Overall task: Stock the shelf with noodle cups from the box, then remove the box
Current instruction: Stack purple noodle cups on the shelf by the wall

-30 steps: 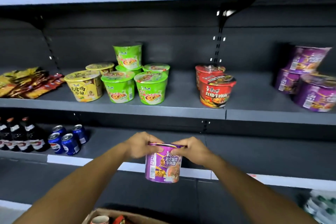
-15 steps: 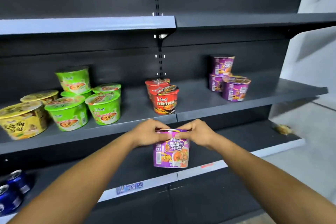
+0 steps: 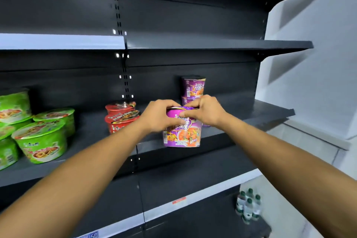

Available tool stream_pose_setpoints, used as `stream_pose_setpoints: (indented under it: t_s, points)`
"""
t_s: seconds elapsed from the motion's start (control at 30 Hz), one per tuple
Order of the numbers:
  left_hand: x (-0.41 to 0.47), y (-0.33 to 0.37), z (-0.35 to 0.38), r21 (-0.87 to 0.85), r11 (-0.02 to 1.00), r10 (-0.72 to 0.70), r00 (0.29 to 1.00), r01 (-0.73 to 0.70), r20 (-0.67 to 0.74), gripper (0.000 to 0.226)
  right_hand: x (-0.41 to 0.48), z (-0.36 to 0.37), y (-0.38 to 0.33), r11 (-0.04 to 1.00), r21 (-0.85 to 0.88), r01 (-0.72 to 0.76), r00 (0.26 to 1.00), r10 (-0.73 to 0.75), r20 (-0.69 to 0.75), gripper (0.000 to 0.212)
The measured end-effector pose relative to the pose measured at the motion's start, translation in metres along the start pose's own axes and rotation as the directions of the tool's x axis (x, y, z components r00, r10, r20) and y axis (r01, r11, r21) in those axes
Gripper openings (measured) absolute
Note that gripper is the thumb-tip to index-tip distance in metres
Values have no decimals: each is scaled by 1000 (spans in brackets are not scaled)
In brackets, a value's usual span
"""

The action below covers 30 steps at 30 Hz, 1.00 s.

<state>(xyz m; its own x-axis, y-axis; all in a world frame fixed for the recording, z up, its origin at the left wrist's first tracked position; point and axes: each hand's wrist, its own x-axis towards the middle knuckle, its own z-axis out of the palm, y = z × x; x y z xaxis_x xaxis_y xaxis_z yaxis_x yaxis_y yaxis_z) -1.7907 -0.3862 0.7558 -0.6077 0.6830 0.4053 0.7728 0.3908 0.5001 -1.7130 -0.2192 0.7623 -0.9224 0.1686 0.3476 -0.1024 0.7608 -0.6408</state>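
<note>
Left hand [image 3: 160, 116] and right hand [image 3: 204, 111] both grip the purple noodle cup [image 3: 182, 133] at its top rim, with your fingers curled over the lid edge from either side. The cup hangs upright in front of the middle shelf [image 3: 260, 114], its base about level with the front lip and not yet set down. Judgement: it is light and thin-walled with a foil lid, so the wall will dent and the lid may puncture under hard fingertips. The stiff rim you hold now is the right place; squeeze little. The glossy wrap is probably slippery. Stacked purple cups [image 3: 193, 87] stand at the back, behind your right hand. Red cups [image 3: 120, 120] stand just beside your left wrist, and green cups [image 3: 41, 141] are well apart to the left. Bare shelf shows between the red and purple groups, and more lies toward the right end. Mind the front lip: raise the base clear before you push inward. The upper shelf [image 3: 212, 45] leaves easy headroom for a single cup, less on top of the stack. The box is not in view.
</note>
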Motion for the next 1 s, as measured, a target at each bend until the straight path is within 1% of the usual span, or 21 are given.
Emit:
stream_pose_setpoints:
  t_s: [0.1, 0.23, 0.3, 0.4, 0.6, 0.87, 1.0]
  points:
    - [30, 20, 11, 36, 999, 39, 997, -36, -68, 49, 12, -32, 16, 1000, 0, 15, 999, -15, -47, 29]
    - [60, 34, 29, 48, 998, 51, 993, -46, -109, 48, 26, -58, 38, 993, -95, 74, 994, -81, -69, 31]
    - [73, 36, 35, 60, 997, 65, 990, -58, -126, 48, 33, -65, 48, 989, -116, 96, 990, -107, -93, 32]
    - [92, 35, 41, 74, 995, 75, 987, -64, -141, 48, 47, -69, 65, 988, -102, 118, 983, -131, -127, 36]
    - [139, 17, 40, 122, 988, 115, 981, -96, -159, 46, 90, -78, 85, 967, -148, 208, 960, -231, -159, 38]
    - [194, 0, 58, 152, 976, 182, 969, -157, -168, 46, 130, -91, 116, 961, -184, 205, 951, -240, -197, 40]
    - [211, -4, 73, 151, 976, 180, 971, -156, -159, 47, 138, -96, 134, 968, -169, 185, 956, -217, -195, 41]
